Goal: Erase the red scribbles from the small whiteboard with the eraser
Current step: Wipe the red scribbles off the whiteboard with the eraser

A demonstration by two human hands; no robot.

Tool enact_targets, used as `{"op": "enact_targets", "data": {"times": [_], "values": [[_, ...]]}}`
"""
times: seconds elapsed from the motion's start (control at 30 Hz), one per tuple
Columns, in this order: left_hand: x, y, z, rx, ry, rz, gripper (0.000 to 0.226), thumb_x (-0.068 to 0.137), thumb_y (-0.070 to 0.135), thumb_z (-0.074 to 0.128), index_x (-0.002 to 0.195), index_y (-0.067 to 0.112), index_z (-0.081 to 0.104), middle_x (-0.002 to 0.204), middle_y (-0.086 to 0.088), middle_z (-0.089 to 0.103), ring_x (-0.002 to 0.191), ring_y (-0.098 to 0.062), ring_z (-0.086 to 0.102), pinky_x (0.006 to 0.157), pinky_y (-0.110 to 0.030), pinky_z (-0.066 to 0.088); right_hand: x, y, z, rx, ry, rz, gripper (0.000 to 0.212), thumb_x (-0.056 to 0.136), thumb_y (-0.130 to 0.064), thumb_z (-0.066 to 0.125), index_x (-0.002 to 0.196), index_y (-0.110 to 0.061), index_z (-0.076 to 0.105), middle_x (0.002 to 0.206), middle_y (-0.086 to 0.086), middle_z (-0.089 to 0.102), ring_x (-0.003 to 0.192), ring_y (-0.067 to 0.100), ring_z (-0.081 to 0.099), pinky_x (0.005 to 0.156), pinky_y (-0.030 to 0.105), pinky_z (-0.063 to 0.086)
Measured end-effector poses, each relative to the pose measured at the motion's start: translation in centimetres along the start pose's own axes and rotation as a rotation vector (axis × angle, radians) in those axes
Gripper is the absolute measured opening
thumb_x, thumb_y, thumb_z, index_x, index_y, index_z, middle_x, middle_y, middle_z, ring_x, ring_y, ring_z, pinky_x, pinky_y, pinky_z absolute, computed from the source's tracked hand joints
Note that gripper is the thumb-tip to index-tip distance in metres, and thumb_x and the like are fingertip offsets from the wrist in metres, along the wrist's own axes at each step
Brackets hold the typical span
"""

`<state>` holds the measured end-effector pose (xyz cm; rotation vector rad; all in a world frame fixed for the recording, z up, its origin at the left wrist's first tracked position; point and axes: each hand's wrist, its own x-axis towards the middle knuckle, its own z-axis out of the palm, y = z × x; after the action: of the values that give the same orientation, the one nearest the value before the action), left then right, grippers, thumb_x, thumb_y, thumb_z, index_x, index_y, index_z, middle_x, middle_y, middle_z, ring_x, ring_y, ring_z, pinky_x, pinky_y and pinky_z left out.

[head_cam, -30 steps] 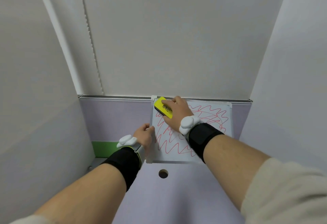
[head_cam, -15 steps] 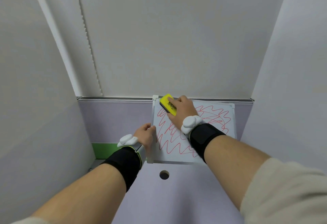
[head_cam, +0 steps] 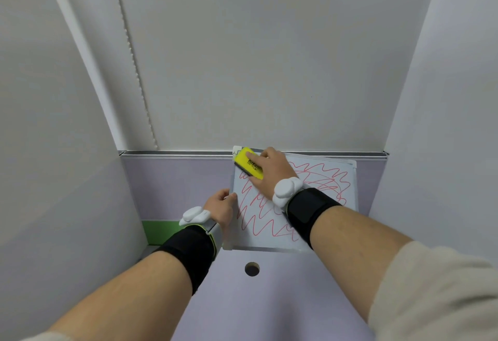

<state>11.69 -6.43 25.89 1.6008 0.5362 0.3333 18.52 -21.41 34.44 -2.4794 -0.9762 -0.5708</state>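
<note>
A small whiteboard (head_cam: 347,170) lies flat on the lilac table, covered with red scribbles (head_cam: 258,219). My right hand (head_cam: 272,170) presses a yellow eraser (head_cam: 246,162) onto the board's far left corner. My left hand (head_cam: 221,206) grips the board's left edge, thumb on its surface. Both wrists wear black straps with white trackers. My right forearm hides part of the scribbles.
White panel walls close in on the left, back and right. A metal rail (head_cam: 175,153) runs along the back edge of the table (head_cam: 172,184). A round hole (head_cam: 252,268) sits in the table just in front of the board. A green strip (head_cam: 159,228) shows at the left.
My right hand has slid the eraser away from me to the board's far left corner. The left hand has kept its hold on the edge.
</note>
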Motion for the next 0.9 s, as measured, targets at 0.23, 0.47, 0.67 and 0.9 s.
{"op": "enact_targets", "data": {"times": [0.23, 0.47, 0.67, 0.9], "values": [[0.0, 0.4, -0.3, -0.053, 0.039, 0.001, 0.024, 0.077, 0.042, 0.057, 0.087, 0.028, 0.074, 0.102, -0.011, 0.080, 0.098, -0.040, 0.074, 0.097, -0.060, 0.059, -1.1, 0.2, 0.4, -0.017, -0.069, -0.092, 0.060, 0.084, -0.033, 0.067, 0.140, -0.026, 0.046, 0.114, 0.012, 0.050, 0.105, 0.031, 0.046, 0.094, 0.038, 0.042], [-0.7, 1.3, 0.2, -0.058, 0.043, -0.003, 0.019, 0.079, 0.041, 0.060, 0.077, 0.030, 0.076, 0.089, -0.002, 0.082, 0.092, -0.035, 0.077, 0.094, -0.057, 0.061, -0.7, 1.2, -0.5, 0.046, 0.076, 0.105, 0.060, 0.082, -0.033, 0.066, 0.139, -0.026, 0.047, 0.109, 0.012, 0.049, 0.103, 0.033, 0.046, 0.092, 0.036, 0.041], [-1.2, 1.8, -0.3, -0.041, 0.061, 0.024, 0.021, 0.081, 0.036, 0.060, 0.070, 0.034, 0.077, 0.101, -0.015, 0.080, 0.096, -0.038, 0.074, 0.098, -0.060, 0.058, -0.8, 0.8, -0.3, -0.001, 0.011, -0.024, 0.060, 0.084, -0.033, 0.065, 0.140, -0.028, 0.045, 0.112, 0.012, 0.050, 0.105, 0.032, 0.046, 0.093, 0.037, 0.042], [-1.4, 2.9, -0.1, -0.063, 0.022, 0.050, 0.018, 0.096, 0.020, 0.055, 0.087, 0.021, 0.070, 0.106, -0.027, 0.075, 0.087, -0.034, 0.065, 0.101, -0.062, 0.055, -1.7, -0.2, 0.0, 0.017, -0.044, -0.133, 0.061, 0.082, -0.029, 0.068, 0.138, -0.026, 0.048, 0.110, 0.013, 0.050, 0.102, 0.033, 0.045, 0.092, 0.038, 0.041]]}}
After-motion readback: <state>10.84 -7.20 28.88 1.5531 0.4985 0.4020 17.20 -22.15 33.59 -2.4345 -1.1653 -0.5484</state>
